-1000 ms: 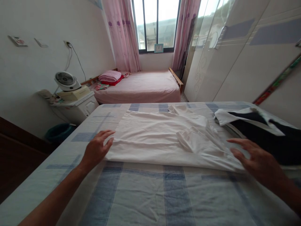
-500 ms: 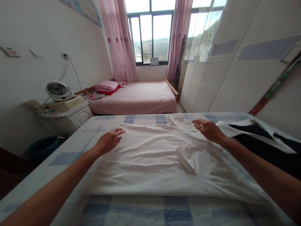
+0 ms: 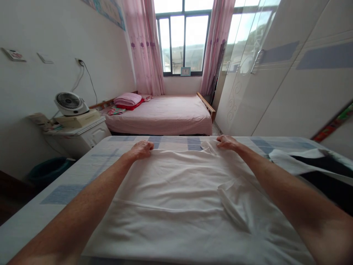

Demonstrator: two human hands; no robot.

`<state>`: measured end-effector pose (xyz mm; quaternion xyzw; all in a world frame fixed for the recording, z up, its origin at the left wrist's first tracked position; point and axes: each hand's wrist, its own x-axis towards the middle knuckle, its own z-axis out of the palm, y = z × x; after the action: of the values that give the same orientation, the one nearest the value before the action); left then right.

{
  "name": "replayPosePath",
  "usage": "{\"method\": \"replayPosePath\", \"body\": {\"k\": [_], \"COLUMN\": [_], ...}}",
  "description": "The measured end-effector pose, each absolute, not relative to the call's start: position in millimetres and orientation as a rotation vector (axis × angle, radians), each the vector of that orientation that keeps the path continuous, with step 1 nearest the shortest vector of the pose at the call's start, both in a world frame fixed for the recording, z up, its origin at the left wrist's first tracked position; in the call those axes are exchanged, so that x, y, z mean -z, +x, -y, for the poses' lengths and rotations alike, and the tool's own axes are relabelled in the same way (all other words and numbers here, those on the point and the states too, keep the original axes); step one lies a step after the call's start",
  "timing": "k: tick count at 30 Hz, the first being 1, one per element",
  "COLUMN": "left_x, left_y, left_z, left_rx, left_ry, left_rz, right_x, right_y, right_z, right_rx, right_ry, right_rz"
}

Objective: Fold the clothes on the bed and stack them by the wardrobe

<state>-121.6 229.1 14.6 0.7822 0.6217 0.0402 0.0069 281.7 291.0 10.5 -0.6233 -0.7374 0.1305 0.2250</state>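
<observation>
A white garment (image 3: pixel 179 191) lies spread flat on a bed with a blue-checked sheet (image 3: pixel 82 165). Both my arms reach across it to its far edge. My left hand (image 3: pixel 142 149) has its fingers curled down on the far left corner of the white garment. At the far right part of that edge my right hand (image 3: pixel 226 141) is closed on the cloth near a folded collar-like flap. A sleeve fold sits rumpled at the right middle of the garment.
A black and white garment (image 3: pixel 317 165) lies to the right on the same bed. Beyond are a pink bed (image 3: pixel 165 110) with folded bedding, a small cabinet with a fan (image 3: pixel 70 103) at left, a dark bin (image 3: pixel 46 171) below it, and a white wardrobe (image 3: pixel 275 73) at right.
Both hands have moved away from me, from the near and middle parts of the white garment to its far edge, and have closed on the cloth. The view has shifted forward.
</observation>
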Motion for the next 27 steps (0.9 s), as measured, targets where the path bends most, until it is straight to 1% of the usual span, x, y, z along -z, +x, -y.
{"method": "replayPosePath", "body": {"k": [4, 6, 8, 10, 13, 15, 17, 20, 24, 27], "left_x": [-28, -37, -41, -37, -18, -3, 7, 7, -2, 2], "left_y": [-124, -129, -138, -150, -163, -166, -165, -161, -163, -167], "left_z": [-206, -186, -162, -136, -100, -84, -75, -73, -67, -59], "left_rx": [-0.309, -0.420, -0.519, -0.573, -0.501, -0.411, -0.369, -0.386, -0.535, -0.510], "left_ry": [2.552, 2.602, 2.690, 2.867, 3.155, 3.201, 3.183, 3.134, 3.032, 2.972], "left_rz": [-2.035, -2.064, -2.054, -1.976, -1.776, -1.701, -1.691, -1.734, -1.811, -1.805], "right_x": [-48, -68, -76, -66, -26, 3, 19, 13, -9, -7], "right_y": [290, 302, 316, 330, 345, 348, 346, 340, 338, 338], "right_z": [-256, -220, -174, -124, -62, -37, -26, -23, -12, 2], "right_rx": [-0.083, 0.053, 0.149, 0.198, 0.172, 0.118, 0.096, 0.153, 0.238, 0.196], "right_ry": [-1.699, -1.654, -1.593, -1.532, -1.443, -1.391, -1.368, -1.370, -1.364, -1.358], "right_rz": [1.965, 1.898, 1.864, 1.885, 2.123, 2.303, 2.405, 2.338, 2.133, 2.170]}}
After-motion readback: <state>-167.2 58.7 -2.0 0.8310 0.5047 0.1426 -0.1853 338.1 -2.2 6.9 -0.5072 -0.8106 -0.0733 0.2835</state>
